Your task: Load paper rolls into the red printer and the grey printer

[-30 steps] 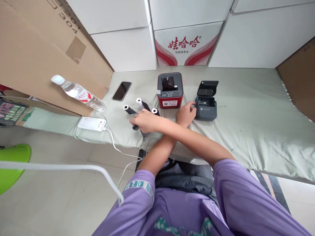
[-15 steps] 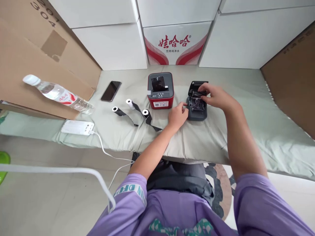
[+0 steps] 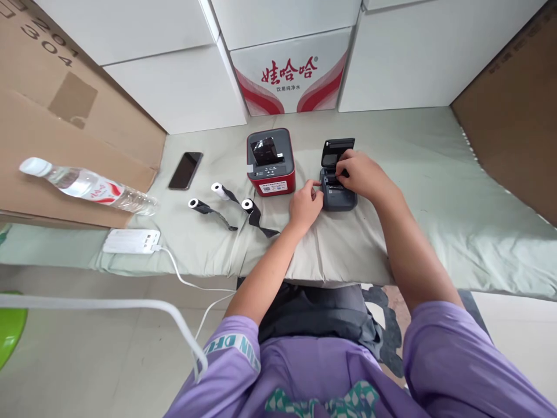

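The small grey printer (image 3: 336, 194) sits on the green-sheeted surface (image 3: 435, 191), lid tipped up at the back, just right of the red printer (image 3: 270, 162). From the far left: a water bottle (image 3: 87, 186) lies on its side against a cardboard sheet (image 3: 65, 133), a white power strip (image 3: 131, 241) rests near the front edge, and a dark phone (image 3: 185, 170) lies flat behind it. Three small rolls (image 3: 221, 200) with black tails lie between the phone and the red printer. The left hand (image 3: 305, 204) rests loosely curled against the grey printer's left side, thumb and forefinger touching its casing. The right hand (image 3: 363, 174) reaches into the open bay, fingers bent over something there; whether they pinch a roll cannot be told. The grey printer looks light, rigid plastic and likely to slide on the cloth, so bracing it by its side walls seems sound; the hinged lid looks the weakest part to grip.
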`<state>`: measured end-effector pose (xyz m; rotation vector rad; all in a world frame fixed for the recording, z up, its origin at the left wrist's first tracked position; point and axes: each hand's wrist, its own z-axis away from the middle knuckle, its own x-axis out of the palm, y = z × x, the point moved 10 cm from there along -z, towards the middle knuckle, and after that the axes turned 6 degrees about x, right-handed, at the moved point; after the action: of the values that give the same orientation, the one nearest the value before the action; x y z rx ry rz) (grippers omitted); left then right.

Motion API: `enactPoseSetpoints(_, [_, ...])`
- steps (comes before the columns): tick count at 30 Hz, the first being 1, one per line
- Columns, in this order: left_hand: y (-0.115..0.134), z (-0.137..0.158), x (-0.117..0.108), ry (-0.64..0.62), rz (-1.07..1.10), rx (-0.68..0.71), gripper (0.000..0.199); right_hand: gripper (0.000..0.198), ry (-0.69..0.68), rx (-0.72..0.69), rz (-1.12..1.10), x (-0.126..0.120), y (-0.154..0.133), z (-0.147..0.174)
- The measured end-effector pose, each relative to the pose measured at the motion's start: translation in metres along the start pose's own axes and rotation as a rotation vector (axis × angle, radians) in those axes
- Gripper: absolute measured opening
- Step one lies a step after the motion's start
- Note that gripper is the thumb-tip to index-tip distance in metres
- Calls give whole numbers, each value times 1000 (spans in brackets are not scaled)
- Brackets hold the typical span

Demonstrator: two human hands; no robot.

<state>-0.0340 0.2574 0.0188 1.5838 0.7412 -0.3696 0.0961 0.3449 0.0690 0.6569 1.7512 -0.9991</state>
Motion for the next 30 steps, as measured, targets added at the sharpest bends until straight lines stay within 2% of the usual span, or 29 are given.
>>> enactPoseSetpoints(4, [0,0,0,-2,1,4,26,22,-5,41,-14,-4,-2,1])
enactPoseSetpoints(8, [0,0,0,8,25,12,25,33,159,31,-82,-35,-11,-3])
enactPoseSetpoints(10, [0,0,0,10,25,13,25,41,211,20,-77,-42,-15,-7])
enactPoseSetpoints(14, [0,1,-1,5,14,2,25,51,162,12,-48,-33,-20,-12])
enactPoseSetpoints(18, [0,1,-1,4,20,9,24,51,183,61,-57,-35,-26,12])
enactPoseSetpoints(23, [-3,1,3,-7,5,-15,24,44,61,82,-42,-20,-41,43])
enactPoseSetpoints(30, [-2,1,1,-1,42,10,23,49,19,87,-1,-4,-45,50])
